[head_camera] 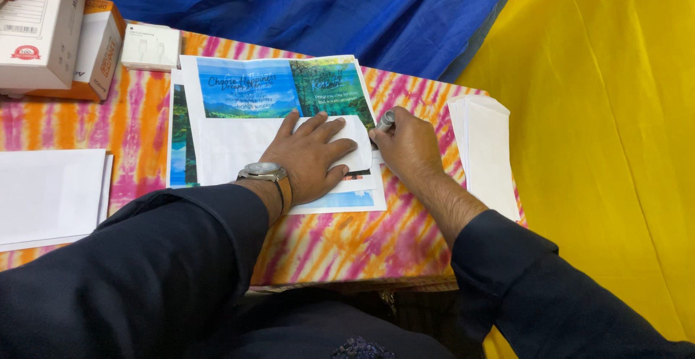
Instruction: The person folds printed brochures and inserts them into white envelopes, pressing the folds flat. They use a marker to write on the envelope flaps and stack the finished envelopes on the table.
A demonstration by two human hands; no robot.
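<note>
While the left hand lies flat with its fingers spread, pressing down on a white envelope, the right hand sits just right of that envelope with its fingers curled shut around a small silver tube whose tip meets the envelope's right edge. The envelope rests on a stack of printed sheets with blue and green landscape pictures. Right of the envelope, near the table's right edge, lies a stack of white envelopes; bare tie-dye cloth stretches below the envelope to the near edge. Far left of the envelope lie blank white sheets. Above and left stand a white carton, an orange-sided box and a small flat white box
</note>
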